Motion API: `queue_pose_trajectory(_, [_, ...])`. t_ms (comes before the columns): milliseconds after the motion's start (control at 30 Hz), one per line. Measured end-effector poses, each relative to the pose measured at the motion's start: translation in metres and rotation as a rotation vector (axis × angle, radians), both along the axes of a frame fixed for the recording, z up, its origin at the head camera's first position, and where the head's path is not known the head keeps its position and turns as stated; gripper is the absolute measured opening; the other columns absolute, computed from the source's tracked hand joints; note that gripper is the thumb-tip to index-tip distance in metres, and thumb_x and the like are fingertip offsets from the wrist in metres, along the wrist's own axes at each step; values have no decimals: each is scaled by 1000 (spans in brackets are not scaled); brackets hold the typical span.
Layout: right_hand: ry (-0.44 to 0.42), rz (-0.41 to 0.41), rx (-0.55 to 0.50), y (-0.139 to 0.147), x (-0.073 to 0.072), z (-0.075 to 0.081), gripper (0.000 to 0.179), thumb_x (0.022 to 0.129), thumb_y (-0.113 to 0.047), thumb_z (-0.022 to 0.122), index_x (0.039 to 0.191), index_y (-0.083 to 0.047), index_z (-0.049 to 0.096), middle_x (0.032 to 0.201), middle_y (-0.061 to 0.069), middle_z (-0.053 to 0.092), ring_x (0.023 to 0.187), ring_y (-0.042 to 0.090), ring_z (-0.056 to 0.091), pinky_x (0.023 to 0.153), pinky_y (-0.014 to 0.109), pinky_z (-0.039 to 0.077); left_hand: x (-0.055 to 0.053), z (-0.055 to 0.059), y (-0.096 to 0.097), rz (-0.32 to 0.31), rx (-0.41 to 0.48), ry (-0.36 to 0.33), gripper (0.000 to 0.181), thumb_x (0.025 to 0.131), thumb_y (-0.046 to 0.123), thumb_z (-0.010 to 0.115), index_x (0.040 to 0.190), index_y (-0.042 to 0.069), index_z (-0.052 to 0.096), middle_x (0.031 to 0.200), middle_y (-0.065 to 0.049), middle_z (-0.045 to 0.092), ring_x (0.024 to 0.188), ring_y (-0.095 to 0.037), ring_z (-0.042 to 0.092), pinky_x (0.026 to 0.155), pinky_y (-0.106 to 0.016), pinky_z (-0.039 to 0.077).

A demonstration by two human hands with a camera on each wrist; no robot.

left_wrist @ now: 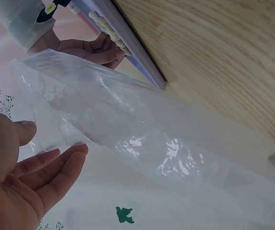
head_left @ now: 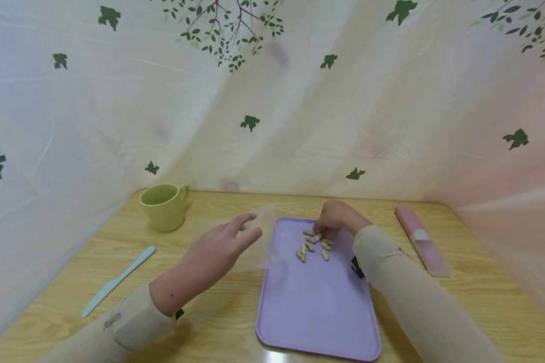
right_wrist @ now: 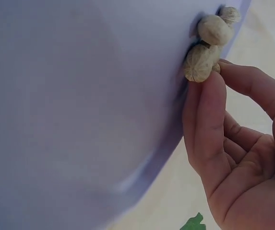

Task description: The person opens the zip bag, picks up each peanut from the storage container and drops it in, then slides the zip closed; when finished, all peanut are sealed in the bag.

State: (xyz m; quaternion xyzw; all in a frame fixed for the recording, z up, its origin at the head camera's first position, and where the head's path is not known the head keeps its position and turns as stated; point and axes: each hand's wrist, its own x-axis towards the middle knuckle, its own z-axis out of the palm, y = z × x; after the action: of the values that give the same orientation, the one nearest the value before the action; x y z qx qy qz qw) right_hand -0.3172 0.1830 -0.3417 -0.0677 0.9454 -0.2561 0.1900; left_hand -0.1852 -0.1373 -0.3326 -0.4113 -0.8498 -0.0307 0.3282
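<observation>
My left hand point(head_left: 209, 257) is at the mouth of a clear plastic bag point(left_wrist: 142, 143), left of the lilac tray point(head_left: 318, 307). Its thumb and fingers stand apart, fingertips touching the film in the left wrist view; the bag hangs down toward the table. Over the far end of the tray, my right hand point(head_left: 338, 218) reaches down among several unshelled peanuts point(head_left: 311, 240). In the right wrist view its thumb and fingertips pinch a peanut point(right_wrist: 199, 63), with other peanuts right behind. From the head, the fingertips are partly hidden by the hand.
A yellow-green mug point(head_left: 165, 212) stands at the back left, with a pale blue plastic knife point(head_left: 118, 282) in front of it. To the right of the tray lies a long pink case point(head_left: 421, 241). A printed curtain point(head_left: 295, 151) closes off the table's back.
</observation>
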Motion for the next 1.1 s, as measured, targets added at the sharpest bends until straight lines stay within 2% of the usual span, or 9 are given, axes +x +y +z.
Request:
queue_pose_trajectory(200, [-26,12,-74,6,2,1,19,94,-15,74,85,1,76,73,6,75,61,10,72,68,27,64,-1,0,0,-2,-1,10,42,93,-12,70,125,13,61,136,-19,68,95,-27,80,70,-38,66])
queue_pose_trajectory(400, [-14,14,-145,12,5,6,20,99,-15,67,99,3,74,83,6,72,73,13,73,75,30,66,-1,0,0,3,-4,-9,42,93,-12,70,126,13,60,138,-20,67,97,-27,80,71,-38,66])
queue_pose_trajectory(667, [7,21,-294,15,16,31,30,103,-20,68,112,8,74,94,12,76,79,15,76,82,36,68,-2,-1,0,10,-2,1,42,93,-12,69,126,13,60,138,-20,67,97,-27,80,69,-38,66])
queue_pose_trajectory(800, [11,34,-339,11,24,45,33,104,-22,69,118,8,71,102,15,75,84,19,76,88,39,67,-2,0,1,10,-1,12,41,94,-12,70,125,13,60,137,-20,67,96,-26,80,67,-37,65])
queue_pose_trajectory(900, [16,52,-371,7,32,54,36,103,-24,70,122,7,68,105,15,75,88,23,77,87,38,67,-3,0,1,3,3,22,41,94,-12,69,124,13,60,136,-20,68,96,-26,80,67,-37,65])
queue_pose_trajectory(1100, [26,92,-390,-5,48,68,32,103,-26,71,120,1,70,107,15,75,91,25,77,85,37,67,-2,2,1,-7,7,29,39,95,-12,67,124,13,60,136,-20,68,96,-27,80,67,-38,65])
